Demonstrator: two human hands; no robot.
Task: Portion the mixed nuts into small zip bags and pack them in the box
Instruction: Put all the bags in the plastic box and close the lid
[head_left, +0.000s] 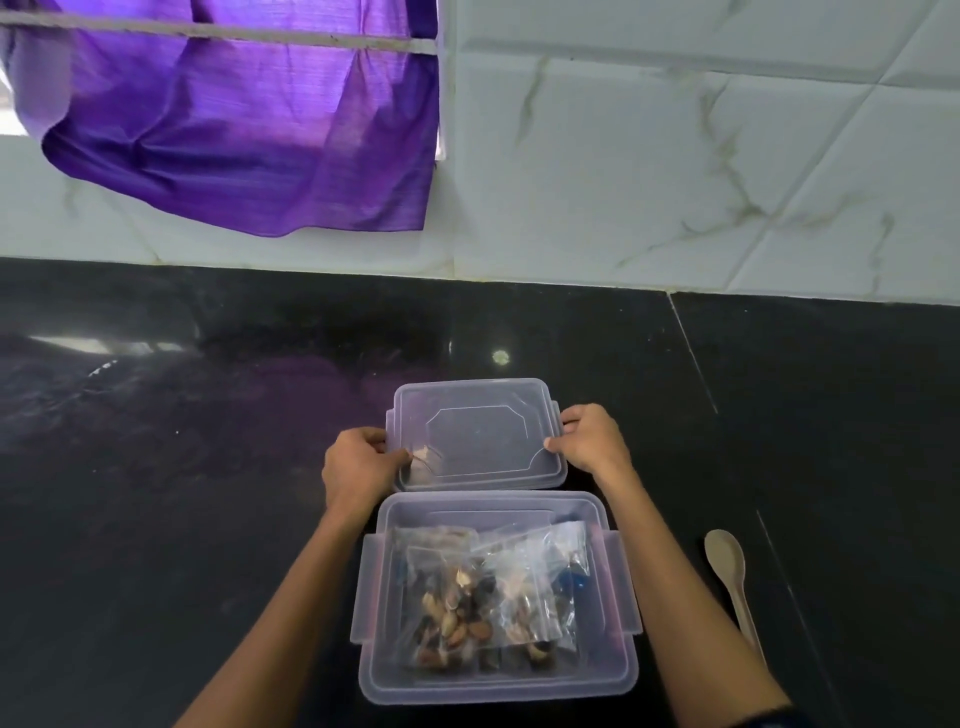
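Both hands, left (358, 462) and right (592, 439), gripping lid (478, 434) edges at frame centre; nut bags (488, 597) sitting in box (613, 670). Closing step, guessing lid needs lining up next.

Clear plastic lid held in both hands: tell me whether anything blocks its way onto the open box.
Nothing visible does. The clear plastic lid, held by the left hand and right hand, sits just beyond the translucent plastic box; the zip bags of nuts appear to lie below its rim.

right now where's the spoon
The spoon lies on the black counter, right of the open box, just outside the right forearm, untouched by either hand.
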